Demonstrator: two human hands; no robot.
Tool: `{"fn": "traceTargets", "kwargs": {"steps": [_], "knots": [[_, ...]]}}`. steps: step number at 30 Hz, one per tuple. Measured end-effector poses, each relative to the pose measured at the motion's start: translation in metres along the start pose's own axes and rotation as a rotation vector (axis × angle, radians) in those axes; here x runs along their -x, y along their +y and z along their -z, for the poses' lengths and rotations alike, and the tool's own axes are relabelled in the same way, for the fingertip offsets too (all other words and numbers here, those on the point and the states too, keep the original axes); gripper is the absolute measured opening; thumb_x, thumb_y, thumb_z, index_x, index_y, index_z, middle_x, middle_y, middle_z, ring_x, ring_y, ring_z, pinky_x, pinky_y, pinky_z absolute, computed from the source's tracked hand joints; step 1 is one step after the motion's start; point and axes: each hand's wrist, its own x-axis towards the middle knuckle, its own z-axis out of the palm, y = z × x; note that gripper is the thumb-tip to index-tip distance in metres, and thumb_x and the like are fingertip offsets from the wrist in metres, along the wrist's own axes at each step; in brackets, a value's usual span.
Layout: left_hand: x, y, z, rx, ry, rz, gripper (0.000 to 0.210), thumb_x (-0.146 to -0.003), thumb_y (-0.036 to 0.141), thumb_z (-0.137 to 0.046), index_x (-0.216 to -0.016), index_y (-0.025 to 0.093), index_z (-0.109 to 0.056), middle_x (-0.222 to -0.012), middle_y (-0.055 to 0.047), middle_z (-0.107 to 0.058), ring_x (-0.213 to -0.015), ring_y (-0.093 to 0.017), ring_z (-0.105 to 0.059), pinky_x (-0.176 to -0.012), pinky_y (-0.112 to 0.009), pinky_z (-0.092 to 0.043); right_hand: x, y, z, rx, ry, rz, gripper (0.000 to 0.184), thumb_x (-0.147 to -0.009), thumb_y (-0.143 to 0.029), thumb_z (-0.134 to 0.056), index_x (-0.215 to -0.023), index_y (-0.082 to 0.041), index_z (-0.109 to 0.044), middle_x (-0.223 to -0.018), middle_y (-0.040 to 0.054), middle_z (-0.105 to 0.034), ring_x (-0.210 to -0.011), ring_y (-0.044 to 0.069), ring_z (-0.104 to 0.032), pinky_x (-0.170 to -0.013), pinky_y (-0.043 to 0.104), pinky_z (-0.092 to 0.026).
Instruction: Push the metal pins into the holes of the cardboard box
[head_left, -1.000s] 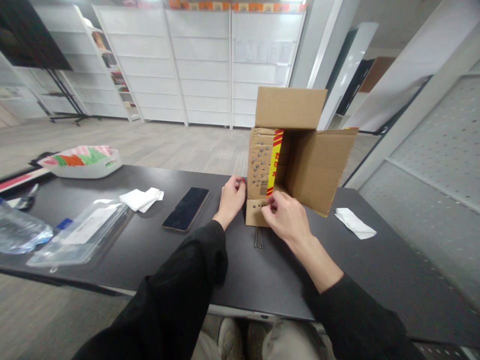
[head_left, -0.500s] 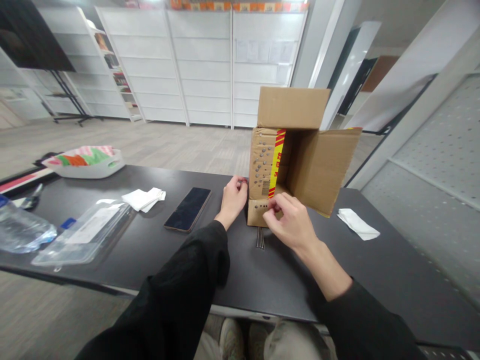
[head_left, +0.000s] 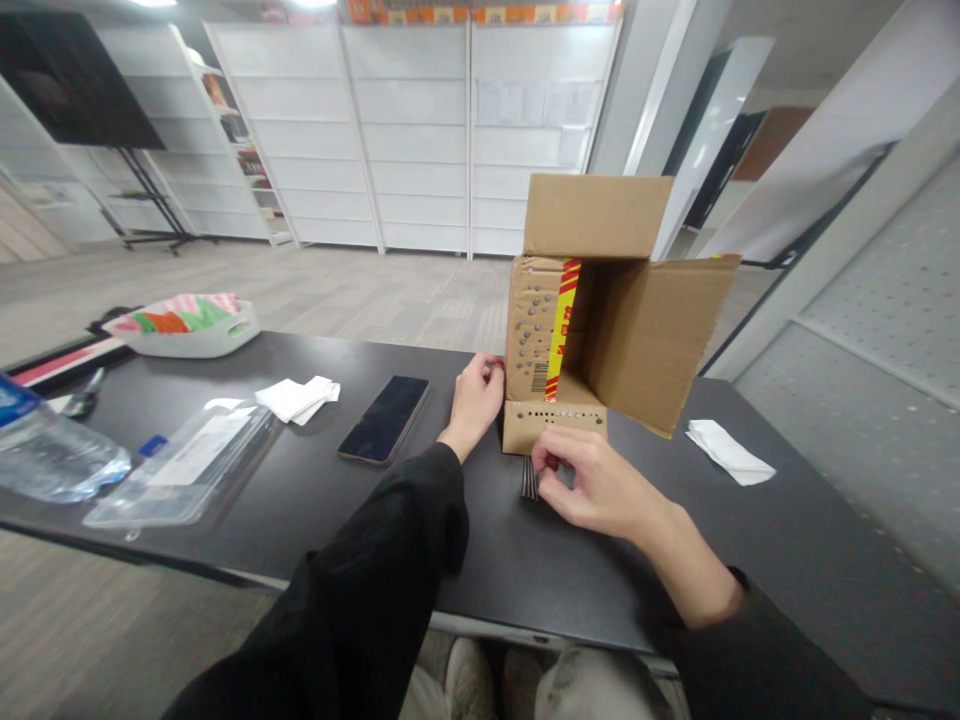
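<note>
A cardboard box (head_left: 630, 340) stands on the table, its opening towards me. Its left panel, edged with red and yellow tape (head_left: 564, 330), is dotted with nail heads. A row of small holes, some with nail heads, runs along the low front flap (head_left: 551, 435). My left hand (head_left: 474, 405) rests by the box's lower left side with fingers curled; whatever is in them is hidden. Just below the flap lie several thin nails (head_left: 529, 482). My right hand (head_left: 596, 485) is over their right end, thumb and fingers pinched, and what they hold cannot be made out.
Left of my left hand lie a phone (head_left: 385, 418), folded tissues (head_left: 298, 400), a clear plastic case (head_left: 184, 470) and a water bottle (head_left: 56, 445). A white basket (head_left: 191, 343) stands at the far left. Another tissue (head_left: 729, 452) lies to the right of the box.
My right hand has moved down from the front flap to the nails, uncovering the row of holes. My left hand stays by the box. The whole view has shifted slightly.
</note>
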Motion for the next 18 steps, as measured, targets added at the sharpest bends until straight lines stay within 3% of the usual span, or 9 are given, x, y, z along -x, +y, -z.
{"fn": "traceTargets", "kwargs": {"steps": [18], "knots": [[0.0001, 0.0015, 0.0008, -0.011, 0.006, 0.013, 0.016, -0.090, 0.029, -0.047, -0.088, 0.020, -0.061, -0.070, -0.001, -0.066, -0.065, -0.014, -0.062, -0.064, -0.024, -0.044, -0.0011, -0.0041, -0.0079, 0.051, -0.184, -0.031, 0.013, -0.065, -0.008, -0.050, -0.070, -0.019, -0.049, -0.068, -0.0010, -0.052, -0.066, 0.014, -0.044, -0.067, 0.027, -0.030]]}}
